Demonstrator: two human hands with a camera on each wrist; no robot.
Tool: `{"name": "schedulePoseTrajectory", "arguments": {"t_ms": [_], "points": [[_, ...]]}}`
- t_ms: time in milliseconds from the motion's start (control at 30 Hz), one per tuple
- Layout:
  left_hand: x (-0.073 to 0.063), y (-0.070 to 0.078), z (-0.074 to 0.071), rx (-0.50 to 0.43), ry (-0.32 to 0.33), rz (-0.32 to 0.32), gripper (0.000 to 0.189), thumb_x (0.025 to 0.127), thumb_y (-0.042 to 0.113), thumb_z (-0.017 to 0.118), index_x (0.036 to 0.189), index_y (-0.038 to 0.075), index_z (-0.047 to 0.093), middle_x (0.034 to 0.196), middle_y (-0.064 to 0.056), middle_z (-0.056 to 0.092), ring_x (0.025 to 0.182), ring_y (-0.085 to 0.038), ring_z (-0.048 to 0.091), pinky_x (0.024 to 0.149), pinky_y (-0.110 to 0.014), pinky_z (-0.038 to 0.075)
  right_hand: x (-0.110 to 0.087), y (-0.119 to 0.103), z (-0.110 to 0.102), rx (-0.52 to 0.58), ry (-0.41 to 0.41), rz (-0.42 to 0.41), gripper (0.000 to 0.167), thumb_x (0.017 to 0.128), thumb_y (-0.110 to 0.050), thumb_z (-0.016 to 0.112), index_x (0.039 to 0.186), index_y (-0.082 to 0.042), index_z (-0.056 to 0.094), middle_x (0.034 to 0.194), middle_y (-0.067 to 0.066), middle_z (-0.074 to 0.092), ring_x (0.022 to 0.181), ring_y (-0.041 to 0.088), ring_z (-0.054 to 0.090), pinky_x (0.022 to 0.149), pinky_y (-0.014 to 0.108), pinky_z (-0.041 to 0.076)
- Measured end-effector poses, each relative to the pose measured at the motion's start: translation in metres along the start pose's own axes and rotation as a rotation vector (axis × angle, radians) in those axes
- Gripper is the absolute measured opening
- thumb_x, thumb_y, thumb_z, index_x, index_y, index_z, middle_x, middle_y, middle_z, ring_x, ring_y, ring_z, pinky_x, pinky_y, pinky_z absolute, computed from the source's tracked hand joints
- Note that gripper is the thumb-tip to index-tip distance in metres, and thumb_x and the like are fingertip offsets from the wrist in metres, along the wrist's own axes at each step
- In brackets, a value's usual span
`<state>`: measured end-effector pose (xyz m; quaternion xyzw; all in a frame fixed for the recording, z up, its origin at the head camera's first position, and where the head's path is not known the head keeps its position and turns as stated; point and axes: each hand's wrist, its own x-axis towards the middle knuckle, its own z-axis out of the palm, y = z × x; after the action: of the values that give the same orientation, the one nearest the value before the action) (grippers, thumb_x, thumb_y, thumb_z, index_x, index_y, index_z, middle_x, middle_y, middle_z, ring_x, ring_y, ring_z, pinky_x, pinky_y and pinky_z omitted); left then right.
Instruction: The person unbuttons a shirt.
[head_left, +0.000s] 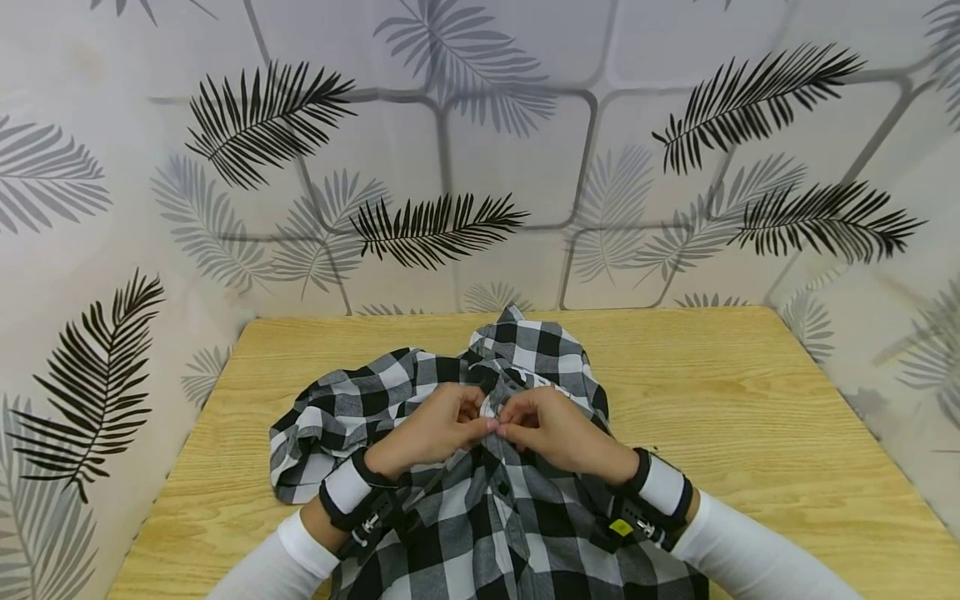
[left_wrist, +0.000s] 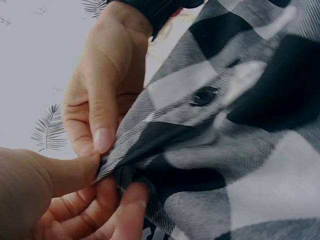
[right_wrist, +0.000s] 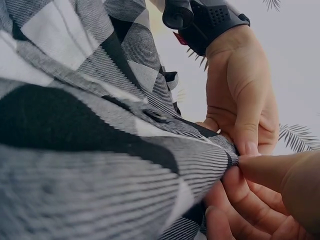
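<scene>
1. Your left hand point(head_left: 438, 427) has a narrow grip: thumb and fingers pinch the front edge of the checked shirt point(head_left: 468, 521).
2. Your right hand point(head_left: 558, 429) pinches the same strip of cloth, its grip just as narrow; your thumb tips meet there, touching or nearly so.
3. The shirt, in black, grey and white checks, lies rumpled on the wood-grain surface point(head_left: 720, 392), around the middle and running to the bottom of the head view. One sleeve spreads to your left, and a bunched part reaches toward the far edge.
4. A dark button point(head_left: 503, 487) sits on the shirt front, a little nearer to you than your fingertips. Whatever lies between your fingertips is too hidden to tell.
5. You wear a black strap on each wrist and white sleeves; a leaf-patterned backdrop point(head_left: 510, 158) stands behind the surface.
</scene>
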<state>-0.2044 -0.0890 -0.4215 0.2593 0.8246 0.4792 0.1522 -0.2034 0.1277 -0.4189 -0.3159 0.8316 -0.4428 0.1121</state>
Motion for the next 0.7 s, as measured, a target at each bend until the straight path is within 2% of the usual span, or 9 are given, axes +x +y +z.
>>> {"name": "schedulePoseTrajectory", "arguments": {"t_ms": [33, 133, 200, 267, 333, 433, 533, 600, 700], "points": [[0.0, 0.001, 0.0, 0.033, 0.004, -0.004, 0.021, 0.102, 0.013, 0.061, 0.083, 0.005, 0.056, 0.064, -0.003, 0.056, 0.051, -0.008, 0.05, 0.049, -0.021, 0.039, 0.001, 0.0, 0.0, -0.01, 0.008, 0.001, 0.011, 0.099, -0.009, 0.065, 0.09, -0.008, 0.071, 0.07, 0.003, 0.066, 0.057, 0.006, 0.056, 0.053, 0.021, 0.044], [0.0, 0.004, 0.001, 0.083, 0.007, -0.046, 0.016, 0.105, 0.018, 0.056, 0.094, 0.006, 0.056, 0.063, -0.001, 0.057, 0.049, -0.01, 0.054, 0.047, -0.022, 0.041, 0.003, -0.003, 0.0, -0.042, 0.034, 0.011, 0.012, 0.099, -0.009, 0.064, 0.089, -0.009, 0.07, 0.069, 0.001, 0.064, 0.056, 0.003, 0.054, 0.053, 0.02, 0.043], [0.001, 0.005, 0.002, 0.068, 0.013, -0.073, 0.015, 0.107, 0.018, 0.053, 0.107, 0.004, 0.057, 0.063, -0.001, 0.06, 0.048, -0.013, 0.057, 0.046, -0.025, 0.043, 0.005, -0.004, -0.001, -0.068, 0.054, 0.012, 0.011, 0.099, -0.01, 0.064, 0.089, -0.009, 0.07, 0.07, 0.001, 0.065, 0.056, 0.002, 0.053, 0.053, 0.02, 0.044], [0.0, 0.006, 0.001, 0.042, 0.03, -0.091, 0.023, 0.107, 0.018, 0.051, 0.123, 0.001, 0.054, 0.063, -0.003, 0.062, 0.047, -0.016, 0.059, 0.045, -0.027, 0.046, 0.008, -0.006, -0.001, -0.095, 0.073, 0.013, 0.011, 0.099, -0.01, 0.064, 0.09, -0.008, 0.069, 0.071, 0.001, 0.066, 0.056, 0.003, 0.053, 0.053, 0.021, 0.044], [0.0, 0.006, 0.0, 0.002, 0.05, -0.091, 0.028, 0.108, 0.017, 0.049, 0.13, 0.0, 0.05, 0.066, -0.006, 0.065, 0.05, -0.018, 0.062, 0.048, -0.03, 0.051, 0.011, -0.007, -0.001, -0.113, 0.093, 0.019, 0.011, 0.099, -0.01, 0.064, 0.091, -0.008, 0.069, 0.074, 0.002, 0.067, 0.057, 0.003, 0.054, 0.053, 0.022, 0.045], [-0.001, 0.006, -0.001, -0.014, 0.069, -0.071, 0.025, 0.11, 0.018, 0.045, 0.13, 0.004, 0.047, 0.077, -0.011, 0.07, 0.063, -0.02, 0.068, 0.059, -0.031, 0.057, 0.014, -0.007, -0.003, -0.123, 0.121, 0.046, 0.01, 0.1, -0.01, 0.063, 0.092, -0.007, 0.07, 0.075, 0.003, 0.068, 0.058, 0.006, 0.058, 0.053, 0.023, 0.048], [-0.002, 0.005, -0.002, 0.0, 0.058, -0.069, 0.023, 0.11, 0.023, 0.044, 0.129, 0.01, 0.044, 0.107, -0.015, 0.072, 0.089, -0.024, 0.072, 0.076, -0.035, 0.058, 0.016, -0.005, -0.006, -0.119, 0.15, 0.072, 0.01, 0.1, -0.011, 0.064, 0.093, -0.008, 0.07, 0.076, 0.003, 0.068, 0.059, 0.01, 0.062, 0.055, 0.024, 0.051], [-0.003, 0.005, -0.002, 0.025, 0.048, -0.075, 0.028, 0.109, 0.026, 0.046, 0.134, 0.014, 0.042, 0.124, -0.016, 0.068, 0.103, -0.025, 0.07, 0.084, -0.037, 0.056, 0.017, -0.003, -0.009, -0.109, 0.176, 0.077, 0.009, 0.099, -0.01, 0.064, 0.092, -0.008, 0.07, 0.076, 0.004, 0.067, 0.06, 0.011, 0.063, 0.056, 0.025, 0.052], [-0.005, 0.005, -0.002, 0.044, 0.033, -0.076, 0.027, 0.108, 0.028, 0.051, 0.13, 0.014, 0.049, 0.129, -0.013, 0.064, 0.107, -0.023, 0.068, 0.085, -0.038, 0.054, 0.019, 0.0, -0.013, -0.093, 0.229, 0.069, 0.008, 0.099, -0.009, 0.064, 0.093, -0.007, 0.069, 0.077, 0.006, 0.067, 0.062, 0.013, 0.064, 0.057, 0.024, 0.053]]}}
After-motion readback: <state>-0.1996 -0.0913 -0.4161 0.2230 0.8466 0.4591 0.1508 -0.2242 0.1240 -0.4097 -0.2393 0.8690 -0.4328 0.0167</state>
